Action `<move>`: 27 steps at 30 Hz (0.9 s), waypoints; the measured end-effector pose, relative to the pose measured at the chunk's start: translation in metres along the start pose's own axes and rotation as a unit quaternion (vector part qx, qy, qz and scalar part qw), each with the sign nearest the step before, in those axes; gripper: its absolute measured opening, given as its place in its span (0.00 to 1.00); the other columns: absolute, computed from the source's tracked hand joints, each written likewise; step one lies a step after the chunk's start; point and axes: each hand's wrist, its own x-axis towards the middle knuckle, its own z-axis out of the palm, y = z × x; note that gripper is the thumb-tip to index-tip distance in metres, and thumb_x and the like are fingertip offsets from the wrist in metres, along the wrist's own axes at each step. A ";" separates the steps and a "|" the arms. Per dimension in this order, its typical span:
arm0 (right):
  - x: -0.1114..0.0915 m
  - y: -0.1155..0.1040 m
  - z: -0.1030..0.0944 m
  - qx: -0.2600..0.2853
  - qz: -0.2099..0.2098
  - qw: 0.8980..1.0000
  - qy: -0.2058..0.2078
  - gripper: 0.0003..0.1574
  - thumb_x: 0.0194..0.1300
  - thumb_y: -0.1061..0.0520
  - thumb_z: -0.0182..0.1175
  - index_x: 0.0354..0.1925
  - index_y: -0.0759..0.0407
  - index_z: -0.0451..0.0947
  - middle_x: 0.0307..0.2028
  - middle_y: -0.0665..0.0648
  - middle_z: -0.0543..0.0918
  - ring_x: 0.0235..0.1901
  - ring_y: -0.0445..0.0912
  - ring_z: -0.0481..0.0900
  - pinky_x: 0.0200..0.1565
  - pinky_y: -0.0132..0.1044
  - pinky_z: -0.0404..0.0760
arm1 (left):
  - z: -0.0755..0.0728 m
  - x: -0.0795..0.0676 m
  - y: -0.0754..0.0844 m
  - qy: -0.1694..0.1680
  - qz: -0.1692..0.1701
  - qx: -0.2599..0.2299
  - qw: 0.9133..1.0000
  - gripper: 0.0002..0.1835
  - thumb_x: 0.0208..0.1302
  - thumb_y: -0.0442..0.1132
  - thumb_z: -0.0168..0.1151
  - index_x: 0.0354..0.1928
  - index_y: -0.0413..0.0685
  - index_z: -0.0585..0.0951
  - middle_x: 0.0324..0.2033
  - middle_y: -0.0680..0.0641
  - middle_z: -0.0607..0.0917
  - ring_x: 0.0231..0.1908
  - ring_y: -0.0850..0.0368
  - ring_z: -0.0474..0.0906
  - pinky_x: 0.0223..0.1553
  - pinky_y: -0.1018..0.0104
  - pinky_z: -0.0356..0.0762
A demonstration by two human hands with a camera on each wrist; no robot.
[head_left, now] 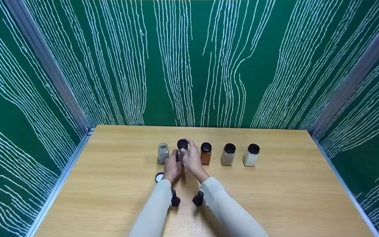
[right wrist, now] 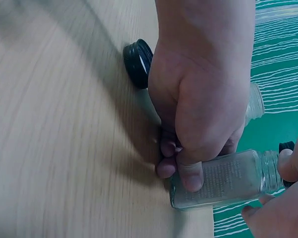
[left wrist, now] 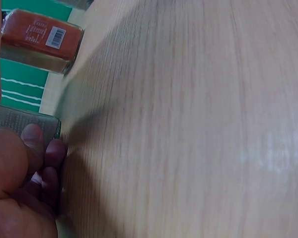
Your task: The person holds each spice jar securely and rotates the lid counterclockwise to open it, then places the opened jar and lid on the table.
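My left hand (head_left: 173, 167) grips the lower body of a square glass spice jar (right wrist: 223, 181) with greyish contents, standing on the table. Its thumb lies across the printed side in the right wrist view. At the top, my right hand (head_left: 193, 160) pinches the black lid (head_left: 182, 144) between thumb and fingers. Glass threads show on the neck below that lid. Just left stands a lidless spice jar (head_left: 163, 154), with a loose black lid (head_left: 159, 177), white inside, on the table in front of it, beside my left wrist.
To the right stand a lidded jar of orange-red spice (head_left: 206, 154) and two lidded jars with pale contents, one greyish (head_left: 228, 155), one whiter (head_left: 251, 155). The wooden table (head_left: 110, 194) meets green, white-streaked walls (head_left: 169, 82). Each wrist carries a small black camera.
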 end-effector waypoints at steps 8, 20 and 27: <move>-0.001 0.000 -0.003 0.004 0.002 1.000 0.011 0.28 0.73 0.66 0.57 0.68 0.68 0.67 0.66 0.69 0.74 0.69 0.61 0.70 0.70 0.52 0.66 | 0.001 -0.001 -0.001 -0.005 -0.001 -0.010 1.000 0.22 0.58 0.25 0.61 0.57 0.40 0.77 0.44 0.33 0.86 0.47 0.38 0.83 0.51 0.44 0.79; -0.006 -0.004 -0.008 0.019 0.003 0.999 0.040 0.32 0.72 0.56 0.65 0.68 0.63 0.67 0.71 0.66 0.70 0.70 0.60 0.69 0.70 0.53 0.67 | 0.000 -0.003 0.001 0.001 0.005 -0.005 1.000 0.23 0.59 0.27 0.66 0.57 0.40 0.77 0.47 0.33 0.86 0.51 0.36 0.83 0.55 0.44 0.78; -0.004 -0.004 -0.011 0.034 -0.012 0.998 0.049 0.32 0.67 0.60 0.69 0.63 0.62 0.67 0.65 0.65 0.76 0.67 0.55 0.72 0.70 0.50 0.67 | 0.002 -0.001 0.000 0.003 -0.001 0.005 1.000 0.20 0.61 0.25 0.64 0.55 0.42 0.78 0.45 0.35 0.87 0.48 0.38 0.84 0.52 0.45 0.79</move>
